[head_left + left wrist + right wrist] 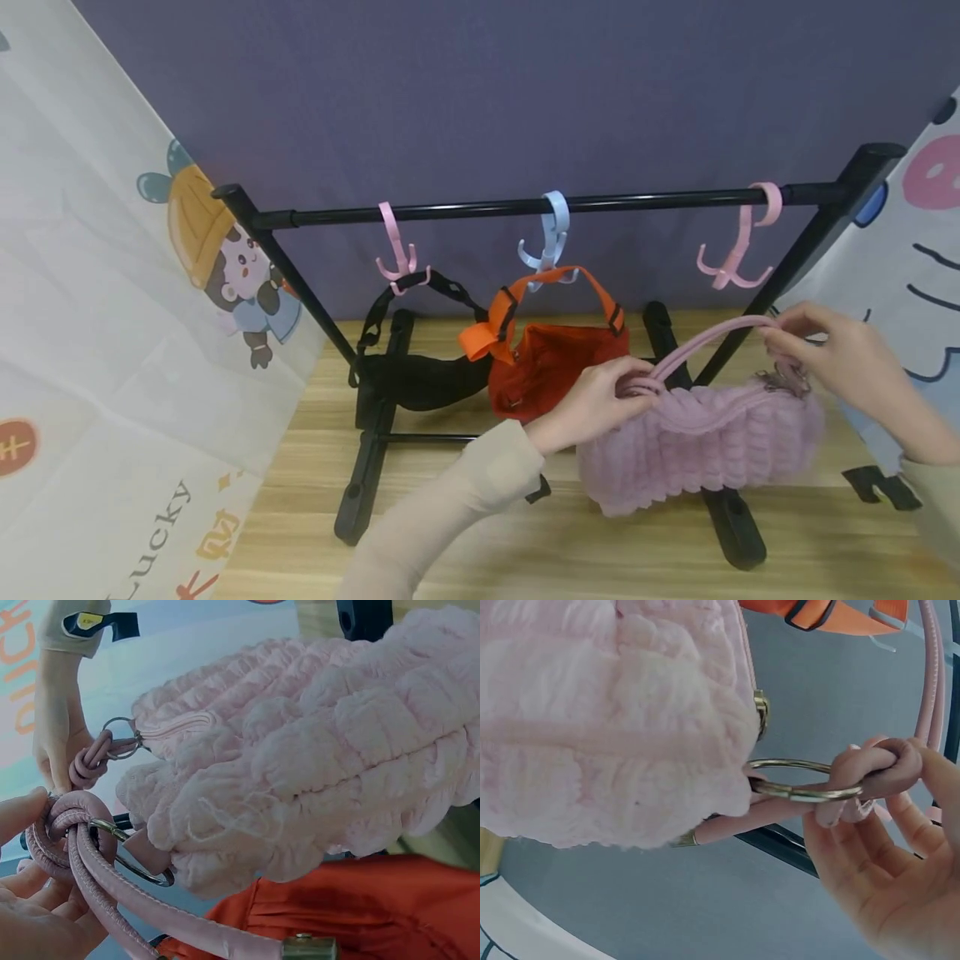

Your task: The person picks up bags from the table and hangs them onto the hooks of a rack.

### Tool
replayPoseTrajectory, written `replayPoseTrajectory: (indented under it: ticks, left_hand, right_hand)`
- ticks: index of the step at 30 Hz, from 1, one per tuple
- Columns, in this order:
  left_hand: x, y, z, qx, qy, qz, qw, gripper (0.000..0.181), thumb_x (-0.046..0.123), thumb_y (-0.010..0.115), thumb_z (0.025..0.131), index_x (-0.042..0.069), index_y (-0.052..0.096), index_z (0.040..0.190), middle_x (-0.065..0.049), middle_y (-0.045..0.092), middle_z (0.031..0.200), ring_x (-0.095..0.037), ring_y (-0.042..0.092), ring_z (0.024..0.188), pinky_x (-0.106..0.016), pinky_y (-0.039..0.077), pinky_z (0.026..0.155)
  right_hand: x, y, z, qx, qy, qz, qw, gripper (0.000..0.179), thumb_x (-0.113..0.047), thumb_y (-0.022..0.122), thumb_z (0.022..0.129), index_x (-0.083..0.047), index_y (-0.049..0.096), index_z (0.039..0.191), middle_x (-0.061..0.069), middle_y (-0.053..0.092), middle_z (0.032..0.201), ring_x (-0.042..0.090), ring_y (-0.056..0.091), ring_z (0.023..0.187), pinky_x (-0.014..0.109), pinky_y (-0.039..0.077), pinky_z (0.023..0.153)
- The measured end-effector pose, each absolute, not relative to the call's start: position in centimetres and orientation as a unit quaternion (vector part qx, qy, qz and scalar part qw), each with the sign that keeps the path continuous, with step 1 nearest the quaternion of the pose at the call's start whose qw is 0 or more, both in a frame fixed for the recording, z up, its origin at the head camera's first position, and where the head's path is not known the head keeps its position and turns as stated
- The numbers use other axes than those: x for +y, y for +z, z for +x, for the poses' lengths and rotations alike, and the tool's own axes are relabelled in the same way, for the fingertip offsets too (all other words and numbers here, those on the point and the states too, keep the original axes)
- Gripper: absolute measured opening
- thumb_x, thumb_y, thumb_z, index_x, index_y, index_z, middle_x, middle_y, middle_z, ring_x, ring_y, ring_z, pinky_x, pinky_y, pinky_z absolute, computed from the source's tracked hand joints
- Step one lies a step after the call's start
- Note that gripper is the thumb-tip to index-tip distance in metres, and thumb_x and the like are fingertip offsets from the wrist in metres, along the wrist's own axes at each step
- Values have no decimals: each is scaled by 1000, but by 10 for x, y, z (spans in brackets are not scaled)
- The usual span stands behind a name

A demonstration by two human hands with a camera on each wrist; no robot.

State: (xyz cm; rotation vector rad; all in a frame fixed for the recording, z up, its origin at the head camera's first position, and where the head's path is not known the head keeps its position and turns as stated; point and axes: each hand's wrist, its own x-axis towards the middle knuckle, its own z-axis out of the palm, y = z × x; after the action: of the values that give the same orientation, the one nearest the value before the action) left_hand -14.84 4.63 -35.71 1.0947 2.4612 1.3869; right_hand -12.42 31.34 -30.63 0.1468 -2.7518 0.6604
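Note:
A puffy pink handbag (705,450) hangs in the air in front of the rack's right side, held by its strap. My left hand (596,404) pinches the knotted left end of the strap; in the left wrist view its fingers sit around the knot (75,825) beside a metal ring. At the other end my right hand (840,358) grips the strap, and in the right wrist view the fingers hold the knot (870,776) next to a large ring (806,793). A pink hook (731,267) hangs from the bar just above the bag, with nothing on it.
The black rack's bar (472,208) spans the view. A black bag (420,382) hangs on the left pink hook (397,250), an orange-red bag (543,367) on the blue hook (555,225). A rack foot (735,529) stands on the wooden surface below the pink bag.

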Motion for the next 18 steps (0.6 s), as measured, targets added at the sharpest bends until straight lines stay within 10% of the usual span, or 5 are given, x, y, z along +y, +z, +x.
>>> replayPoseTrajectory:
  ticks: [8,18]
  left_hand:
    - [52,-341,-157,810,454,367,45,34,18,63,82,9,55,114,4,64,99,10,52,82,-5,40,70]
    - [57,-317,-167,819,433,377,5,36,22,62,83,10,54,116,2,59,105,3,51,86,-5,37,74]
  right_hand:
    - [317,-295,-127,-956,242,33,163,32,-26,55,87,6,56,92,21,59,77,-5,38,55,22,33,44]
    - [317,-277,-131,-951,235,13,199,31,-22,54,88,8,55,95,27,54,80,1,36,52,19,32,43]
